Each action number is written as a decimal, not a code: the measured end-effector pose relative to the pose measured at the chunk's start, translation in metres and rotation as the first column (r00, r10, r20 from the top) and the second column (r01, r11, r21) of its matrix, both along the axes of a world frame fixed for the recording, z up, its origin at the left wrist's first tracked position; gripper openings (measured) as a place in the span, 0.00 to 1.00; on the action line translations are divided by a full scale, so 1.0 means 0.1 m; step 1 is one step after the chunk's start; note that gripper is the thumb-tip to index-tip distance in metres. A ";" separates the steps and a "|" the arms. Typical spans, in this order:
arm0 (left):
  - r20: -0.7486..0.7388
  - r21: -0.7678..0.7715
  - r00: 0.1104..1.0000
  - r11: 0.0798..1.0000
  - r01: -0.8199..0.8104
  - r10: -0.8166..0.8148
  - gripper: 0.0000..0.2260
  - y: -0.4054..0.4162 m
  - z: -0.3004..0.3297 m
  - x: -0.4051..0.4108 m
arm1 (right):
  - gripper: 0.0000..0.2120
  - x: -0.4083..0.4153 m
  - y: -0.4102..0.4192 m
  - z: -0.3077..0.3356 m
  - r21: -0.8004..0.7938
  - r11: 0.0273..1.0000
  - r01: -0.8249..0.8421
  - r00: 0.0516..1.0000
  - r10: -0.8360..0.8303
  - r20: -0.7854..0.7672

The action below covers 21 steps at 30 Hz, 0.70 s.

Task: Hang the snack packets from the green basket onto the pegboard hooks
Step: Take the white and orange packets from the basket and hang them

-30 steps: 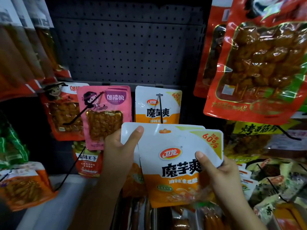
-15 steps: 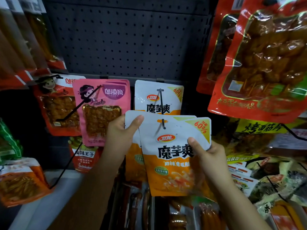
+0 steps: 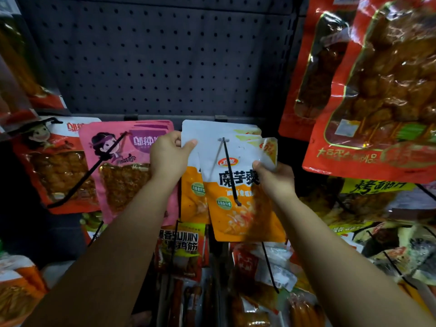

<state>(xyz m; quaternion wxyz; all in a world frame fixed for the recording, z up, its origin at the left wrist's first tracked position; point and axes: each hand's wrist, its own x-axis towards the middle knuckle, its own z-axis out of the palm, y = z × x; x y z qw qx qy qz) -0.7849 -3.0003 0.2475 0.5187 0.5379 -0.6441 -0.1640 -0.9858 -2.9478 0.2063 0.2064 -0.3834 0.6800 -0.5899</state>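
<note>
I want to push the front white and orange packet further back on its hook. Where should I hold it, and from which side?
Probably pinch its white top band on both sides of the hole, coming from the front. The white and orange packet already hangs on the black hook, so its lower part swings. The left hand and right hand grip up there now.

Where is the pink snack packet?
In the head view, the pink snack packet hangs left of centre, between a red packet and the left hand.
</note>
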 end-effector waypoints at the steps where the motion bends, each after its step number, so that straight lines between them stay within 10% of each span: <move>1: 0.019 0.000 1.000 1.000 -0.021 0.021 0.18 -0.05 0.02 -0.02 | 0.12 -0.01 -0.07 0.01 0.013 1.000 0.010 1.000 -0.010 -0.008; 12: 0.027 -0.021 0.997 0.997 -0.073 0.074 0.09 -0.18 -0.01 -0.10 | 0.08 0.01 -0.01 0.01 -0.043 0.999 0.012 1.000 -0.011 0.013; 21: -0.289 0.002 0.942 0.984 0.179 -0.171 0.27 0.61 -0.32 -0.13 | 0.08 0.06 0.89 -0.03 -0.141 0.975 -0.171 0.914 0.210 0.346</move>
